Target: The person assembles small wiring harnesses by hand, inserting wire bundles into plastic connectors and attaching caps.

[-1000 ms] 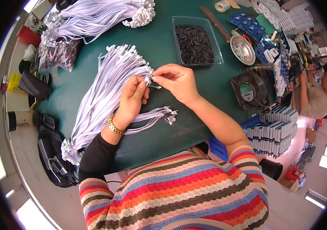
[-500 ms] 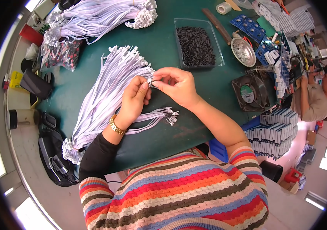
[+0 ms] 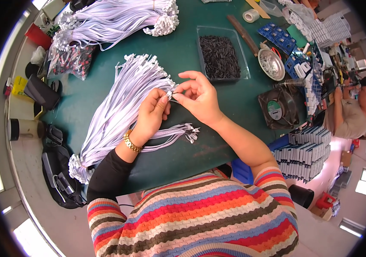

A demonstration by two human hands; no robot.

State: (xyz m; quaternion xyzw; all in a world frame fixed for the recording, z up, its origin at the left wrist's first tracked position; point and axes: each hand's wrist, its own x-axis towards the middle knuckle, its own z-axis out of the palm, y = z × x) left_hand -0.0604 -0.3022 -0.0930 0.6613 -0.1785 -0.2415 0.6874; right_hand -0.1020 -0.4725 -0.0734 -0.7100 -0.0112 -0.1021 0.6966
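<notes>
My left hand [image 3: 152, 112] is closed in a pinch on the white connector [image 3: 169, 94] at the end of a white flat cable. At that connector, my right hand [image 3: 201, 100] brings thumb and fingers together, its index finger raised; a tiny dark piece seems to sit between the tips, too small to name. Beneath and left of my hands lies a thick bundle of white cables [image 3: 113, 103] with white connectors at its ends. A smaller group of cables [image 3: 165, 133], dark at its tips, rests on the table below my hands.
A clear tray of small black pieces [image 3: 219, 58] stands beyond my right hand. Right of it are a metal dish [image 3: 272, 64], a black fan [image 3: 278, 107] and stacked white-and-blue parts [image 3: 305, 154]. More cables [image 3: 118, 19] lie at the far left. A co-worker [image 3: 352, 109] sits at right.
My right index finger has lifted away from the connector and the hand has opened slightly. Both hands sit a little lower in the view; the left keeps its pinch.
</notes>
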